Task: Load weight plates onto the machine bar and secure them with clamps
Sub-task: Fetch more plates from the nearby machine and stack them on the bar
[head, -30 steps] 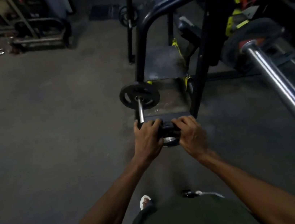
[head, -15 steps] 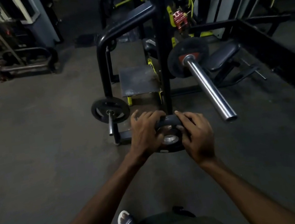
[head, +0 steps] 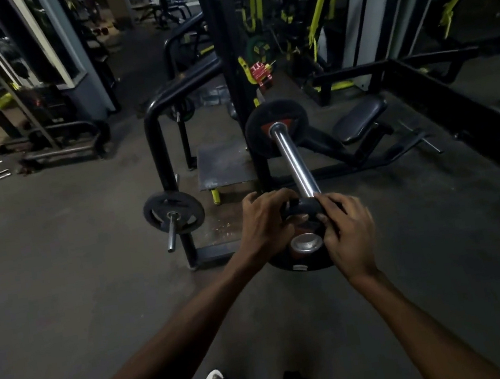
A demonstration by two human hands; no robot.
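Head view: left hand (head: pixel 261 220) and right hand (head: pixel 349 233), fingers clenched on a weight plate (head: pixel 303 259), have brought it from beside the storage peg (head: pixel 172 232) to the machine bar (head: pixel 294 160) tip. Threading judged imminent; one plate (head: pixel 277 127) already loaded.

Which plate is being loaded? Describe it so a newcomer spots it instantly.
Start at the black machine frame mid-scene and follow its chrome bar toward the camera. At the bar's near end, the left hand and right hand grip a small black weight plate. Unlike the other plates, it is held, its silver hub showing.
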